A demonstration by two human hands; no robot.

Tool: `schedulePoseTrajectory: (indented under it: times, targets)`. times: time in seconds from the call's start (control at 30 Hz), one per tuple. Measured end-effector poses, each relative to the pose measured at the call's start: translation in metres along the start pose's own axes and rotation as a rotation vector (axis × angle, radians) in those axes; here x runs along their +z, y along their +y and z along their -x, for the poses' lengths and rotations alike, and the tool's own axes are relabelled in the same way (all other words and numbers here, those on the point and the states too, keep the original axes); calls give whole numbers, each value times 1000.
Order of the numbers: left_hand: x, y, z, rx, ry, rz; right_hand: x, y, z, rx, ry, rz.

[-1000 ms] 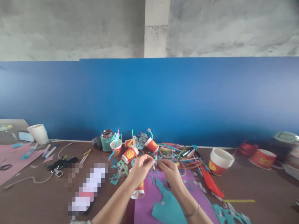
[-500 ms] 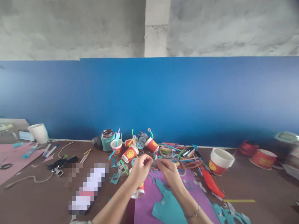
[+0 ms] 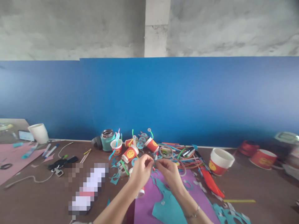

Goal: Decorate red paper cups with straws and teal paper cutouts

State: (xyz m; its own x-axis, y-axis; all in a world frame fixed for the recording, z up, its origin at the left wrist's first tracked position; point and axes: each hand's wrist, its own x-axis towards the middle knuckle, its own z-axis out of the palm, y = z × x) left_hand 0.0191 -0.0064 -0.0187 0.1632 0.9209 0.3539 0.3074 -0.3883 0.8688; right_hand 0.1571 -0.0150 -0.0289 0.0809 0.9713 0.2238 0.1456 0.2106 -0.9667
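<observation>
My left hand and my right hand meet fingertip to fingertip above the purple paper. Each is closed in a pinch; what lies between the fingertips is too small to make out. Below them, a cut teal sheet rests on the purple paper. A red and white paper cup lies partly hidden behind my left forearm. Just beyond my hands are more paper cups, one tipped over and another leaning with a green straw in it. Round teal cutouts sit between them.
A teal flask stands left of the cups. Pipe cleaners and pens are heaped at the back right, near stacked cups and a red pouch. Keys, a cable and a blurred-out item lie left.
My left hand and forearm have shifted very slightly, covering more of the lying cup. My right hand stays almost in place, and both keep their pinch.
</observation>
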Motion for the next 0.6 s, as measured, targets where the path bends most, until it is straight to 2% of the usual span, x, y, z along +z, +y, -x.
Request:
schedulePoseTrajectory:
  times: [0.13, 0.3, 0.37, 0.5, 0.6]
  targets:
    - [8, 2, 2, -78, 27, 154, -2, -4, 0, -36, 61, 12]
    - [9, -1, 1, -165, 52, 503, -4, -7, -1, -44, 94, -6]
    - [7, -4, -2, -187, 11, 462, -3, -6, 0, -64, 72, -8]
    - [3, -5, -5, -125, -47, 183, -1, -4, 1, -116, 43, 34]
    - [2, -1, -4, -61, -53, 161, -1, -4, 2, -148, 42, 49]
